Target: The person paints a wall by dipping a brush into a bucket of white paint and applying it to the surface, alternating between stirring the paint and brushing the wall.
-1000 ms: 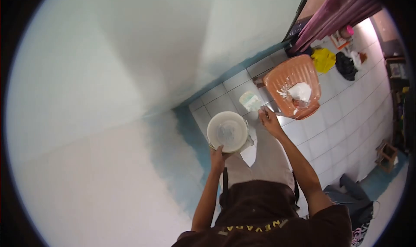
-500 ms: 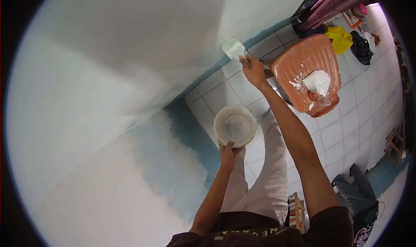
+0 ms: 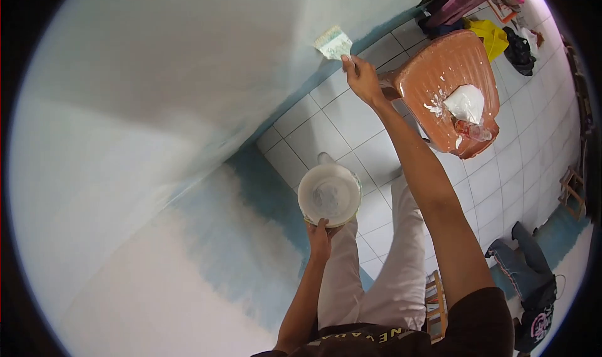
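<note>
The right hand (image 3: pixel 364 80) was closed around the handle of a wide, flat brush (image 3: pixel 334 43), which projected ahead of that grip and to its left. Its long axis ran at a slant from the fist, with the bristle edge leading, away from the body; the broad face showed to the view, streaked pale and greenish. The brush stood in front of the pale wall (image 3: pixel 251 62), just beyond the blue strip (image 3: pixel 295 104) along its foot, though whether the bristles touched could not be told.

Nearer the body and left of the right grip, the left hand (image 3: pixel 321 239) clasped the near rim of a white bucket (image 3: pixel 311 180), thumb over the edge. Its mouth faced upward, and whitish matter showed at the bottom. To the right of the brush grip stood an orange chair (image 3: pixel 448 59) bearing a white lump (image 3: pixel 465 103) and splashes.

A second earlier, the brush had been close beside the bucket, above the floor tiles (image 3: pixel 370 159); now it was well apart from it, and the right arm reached farther out. The left hand's hold on the bucket was unchanged.
</note>
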`<state>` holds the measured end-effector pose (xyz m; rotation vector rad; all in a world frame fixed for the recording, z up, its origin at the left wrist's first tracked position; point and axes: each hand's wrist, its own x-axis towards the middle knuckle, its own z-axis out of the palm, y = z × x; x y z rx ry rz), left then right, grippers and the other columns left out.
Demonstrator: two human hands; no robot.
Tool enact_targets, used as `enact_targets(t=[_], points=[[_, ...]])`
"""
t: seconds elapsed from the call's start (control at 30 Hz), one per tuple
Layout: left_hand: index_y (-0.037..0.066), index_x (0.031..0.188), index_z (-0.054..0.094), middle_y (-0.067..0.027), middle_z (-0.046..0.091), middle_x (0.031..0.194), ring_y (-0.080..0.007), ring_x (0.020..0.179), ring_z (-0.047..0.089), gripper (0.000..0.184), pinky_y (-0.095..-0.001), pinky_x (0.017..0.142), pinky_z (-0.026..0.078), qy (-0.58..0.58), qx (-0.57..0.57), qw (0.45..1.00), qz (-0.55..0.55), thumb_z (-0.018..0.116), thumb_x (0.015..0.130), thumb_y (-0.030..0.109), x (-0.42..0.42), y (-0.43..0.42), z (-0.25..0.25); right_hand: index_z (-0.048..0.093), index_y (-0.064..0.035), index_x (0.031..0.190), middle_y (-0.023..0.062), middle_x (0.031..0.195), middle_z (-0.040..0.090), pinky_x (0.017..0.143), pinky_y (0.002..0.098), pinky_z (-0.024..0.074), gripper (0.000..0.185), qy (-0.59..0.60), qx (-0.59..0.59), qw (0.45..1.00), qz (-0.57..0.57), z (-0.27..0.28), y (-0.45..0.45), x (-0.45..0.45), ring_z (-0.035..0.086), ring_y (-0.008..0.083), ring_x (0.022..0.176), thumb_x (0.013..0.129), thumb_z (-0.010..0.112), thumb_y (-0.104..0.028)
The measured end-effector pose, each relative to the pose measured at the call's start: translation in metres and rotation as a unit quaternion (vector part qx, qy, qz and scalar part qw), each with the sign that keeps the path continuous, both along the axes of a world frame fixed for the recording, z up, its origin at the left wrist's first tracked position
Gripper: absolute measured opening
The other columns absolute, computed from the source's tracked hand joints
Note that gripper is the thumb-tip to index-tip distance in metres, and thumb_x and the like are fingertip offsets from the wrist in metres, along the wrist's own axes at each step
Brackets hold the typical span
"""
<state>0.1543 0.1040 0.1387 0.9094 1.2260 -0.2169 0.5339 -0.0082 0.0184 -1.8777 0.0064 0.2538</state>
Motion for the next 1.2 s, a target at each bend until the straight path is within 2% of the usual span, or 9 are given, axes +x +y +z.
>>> enact_targets(t=[0.07,0.2,0.4,0.5,0.67,0.77,0.93,1.07,1.2], points=[[0.006,0.141,0.028,-0.0205,0.047,0.136,-0.0341,0.113,0.064,0.056,-0.0471,0.088,0.065,-0.005,0.014,1.000,0.011,0.048,0.090,-0.002,-0.001,-0.004,-0.008,0.068,0.0027,0.097,0.0241,0.080,0.069,0.079,0.0490,0.0521,0.048,0.032,-0.131,0.991,0.003,-0.049,-0.006,-0.001,0.068,0.0418,0.081,0.102,0.051,-0.042],[0.007,0.144,0.028,-0.0192,0.047,0.137,-0.0350,0.118,0.060,0.061,-0.0508,0.093,0.061,0.025,0.004,0.999,0.031,0.049,0.088,-0.005,-0.011,-0.012,-0.019,0.070,0.0046,0.094,0.0303,0.087,0.068,0.089,0.0536,0.0503,0.049,0.143,-0.211,0.967,-0.015,-0.067,-0.010,-0.005,0.065,0.0504,0.093,0.100,0.051,-0.040],[0.005,0.141,0.029,-0.0205,0.050,0.134,-0.0343,0.111,0.066,0.056,-0.0467,0.089,0.064,-0.009,-0.007,0.998,0.059,0.049,0.090,-0.005,0.000,-0.035,-0.022,0.068,0.0052,0.082,0.0204,0.058,0.059,0.061,0.0469,0.0461,0.048,0.038,-0.059,0.998,-0.006,0.140,-0.008,-0.006,0.059,0.0369,0.054,0.101,0.056,-0.037],[0.004,0.141,0.029,-0.0200,0.051,0.133,-0.0340,0.111,0.066,0.056,-0.0460,0.089,0.065,0.002,-0.018,0.998,0.057,0.050,0.090,-0.005,0.003,-0.042,-0.023,0.068,0.0048,0.083,0.0189,0.053,0.055,0.056,0.0459,0.0439,0.047,-0.002,0.013,1.000,-0.008,0.160,-0.007,-0.017,0.055,0.0341,0.048,0.102,0.055,-0.036],[0.006,0.140,0.029,-0.0197,0.052,0.131,-0.0336,0.109,0.067,0.056,-0.0456,0.087,0.065,0.004,-0.043,0.998,0.055,0.051,0.089,-0.004,-0.001,-0.026,-0.026,0.070,0.0012,0.092,0.0179,0.055,0.056,0.056,0.0440,0.0433,0.044,-0.023,0.043,0.999,-0.017,0.076,0.017,-0.001,0.053,0.0341,0.048,0.103,0.054,-0.039],[0.002,0.144,0.031,-0.0189,0.051,0.133,-0.0333,0.112,0.066,0.060,-0.0433,0.089,0.065,-0.002,-0.019,0.999,0.037,0.050,0.088,-0.004,0.006,-0.007,-0.023,0.065,0.0032,0.085,0.0123,0.055,0.047,0.053,0.0390,0.0384,0.051,-0.057,0.023,0.998,-0.032,-0.008,0.019,0.000,0.042,0.0198,0.051,0.105,0.052,-0.042],[0.006,0.144,0.027,-0.0201,0.048,0.135,-0.0346,0.113,0.064,0.060,-0.0472,0.088,0.065,0.010,0.019,0.999,0.029,0.049,0.090,-0.006,-0.007,0.023,-0.027,0.069,0.0049,0.092,0.0295,0.082,0.067,0.082,0.0506,0.0506,0.062,0.061,-0.139,0.988,-0.005,-0.091,0.006,-0.007,0.068,0.0462,0.086,0.101,0.049,-0.053],[0.003,0.144,0.032,-0.0185,0.049,0.136,-0.0342,0.119,0.060,0.061,-0.0473,0.095,0.061,0.012,0.040,0.999,0.024,0.051,0.086,-0.004,-0.018,0.028,-0.027,0.070,0.0071,0.088,0.0359,0.093,0.066,0.090,0.0505,0.0505,0.062,0.172,-0.200,0.964,-0.020,-0.096,-0.001,-0.014,0.064,0.0529,0.098,0.100,0.052,-0.051],[0.004,0.145,0.033,-0.0175,0.046,0.139,-0.0345,0.123,0.057,0.062,-0.0501,0.098,0.059,-0.007,0.011,1.000,0.023,0.052,0.086,-0.004,-0.017,0.021,-0.023,0.070,0.0073,0.089,0.0254,0.066,0.063,0.069,0.0494,0.0494,0.057,0.065,-0.130,0.989,-0.011,0.023,0.009,-0.009,0.065,0.0419,0.065,0.099,0.057,-0.048]])
